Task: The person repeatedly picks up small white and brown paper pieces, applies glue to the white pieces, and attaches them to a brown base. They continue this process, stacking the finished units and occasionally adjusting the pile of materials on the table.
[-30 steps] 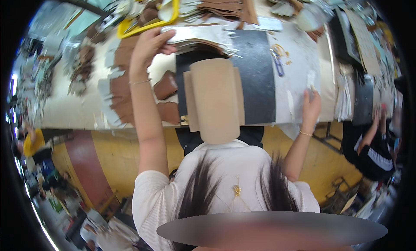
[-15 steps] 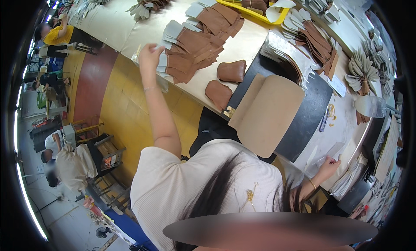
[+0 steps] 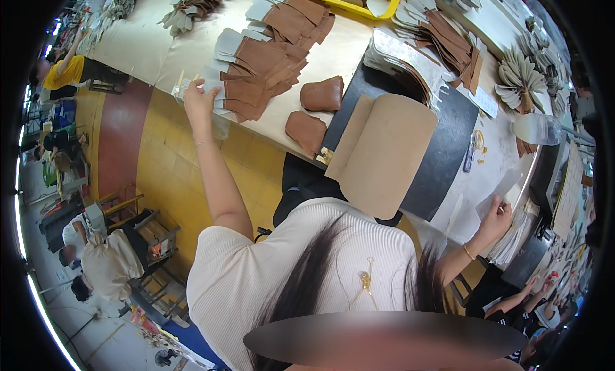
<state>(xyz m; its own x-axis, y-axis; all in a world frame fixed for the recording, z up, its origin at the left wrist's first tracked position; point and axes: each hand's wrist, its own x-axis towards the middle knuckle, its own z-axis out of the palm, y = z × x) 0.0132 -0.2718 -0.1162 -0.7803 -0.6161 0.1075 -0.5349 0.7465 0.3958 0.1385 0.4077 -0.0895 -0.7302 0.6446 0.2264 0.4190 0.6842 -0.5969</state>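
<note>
My left hand [image 3: 200, 100] reaches far left to the table's edge, fingers spread on a small stack of pale grey cut pieces [image 3: 218, 92] beside a fan of brown leather pieces [image 3: 269, 57]. My right hand [image 3: 496, 218] rests at the table's right end, fingers pinched on the edge of a white paper sheet [image 3: 498, 186]. Between the hands lies a black mat [image 3: 445, 156] with a tan cardboard sheet [image 3: 384, 154] on it. Two shaped brown leather parts [image 3: 322, 94] sit left of the mat.
A yellow tray [image 3: 391, 6] stands at the back, with layered grey and brown pieces [image 3: 423, 50] beside it. Scissors [image 3: 478, 140] and a blue pen [image 3: 469, 158] lie right of the mat. Other people sit at the far left [image 3: 64, 71], lower left [image 3: 106, 265] and lower right [image 3: 532, 291].
My left hand has moved from the yellow tray down and left to the pale stack at the table's edge. My right hand stays at the right end. The view has swung.
</note>
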